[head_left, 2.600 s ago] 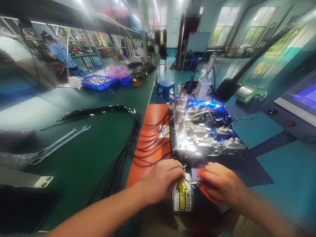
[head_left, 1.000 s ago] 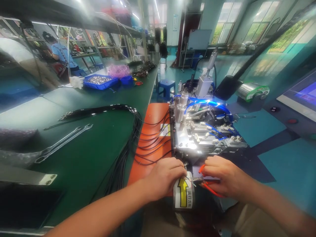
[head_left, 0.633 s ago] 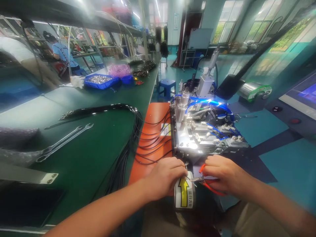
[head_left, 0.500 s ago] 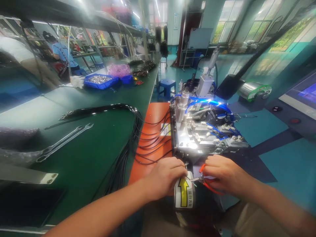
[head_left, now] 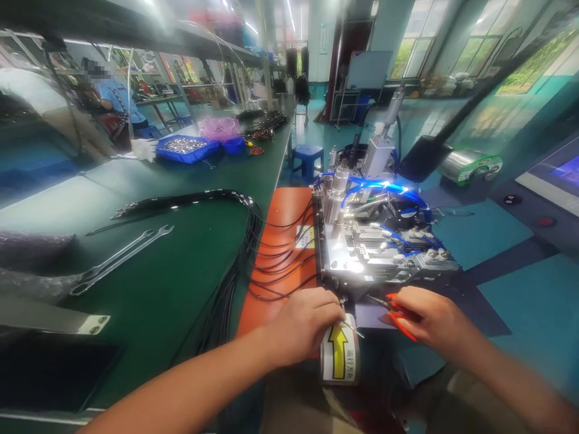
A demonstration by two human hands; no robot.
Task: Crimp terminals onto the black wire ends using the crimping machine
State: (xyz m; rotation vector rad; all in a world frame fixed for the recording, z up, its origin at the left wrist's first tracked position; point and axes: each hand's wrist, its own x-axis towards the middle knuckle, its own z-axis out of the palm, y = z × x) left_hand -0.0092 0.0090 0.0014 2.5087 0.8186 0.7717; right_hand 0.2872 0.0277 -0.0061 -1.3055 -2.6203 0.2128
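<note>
My left hand (head_left: 304, 324) is closed in a pinch on a thin wire end (head_left: 353, 328) that sticks out to the right, just above a white label with a yellow arrow (head_left: 338, 360). My right hand (head_left: 429, 319) is closed round red-handled pliers (head_left: 392, 306), whose dark tips point left toward the front of the metal machine (head_left: 366, 253). The pliers' tips and the wire end are a little apart. Black cables (head_left: 271, 265) lie looped over an orange plate (head_left: 280, 217) beside my left hand.
Two wrenches (head_left: 122, 256) and a long black cable bundle (head_left: 181, 202) lie on the green bench. A blue tray of small metal parts (head_left: 183, 147) stands further back, near another person in blue (head_left: 108, 99). A control panel with red button (head_left: 545, 221) is at right.
My right hand has drawn the pliers away from the wire end, up and to the right. My left hand stays in place, still pinching the wire.
</note>
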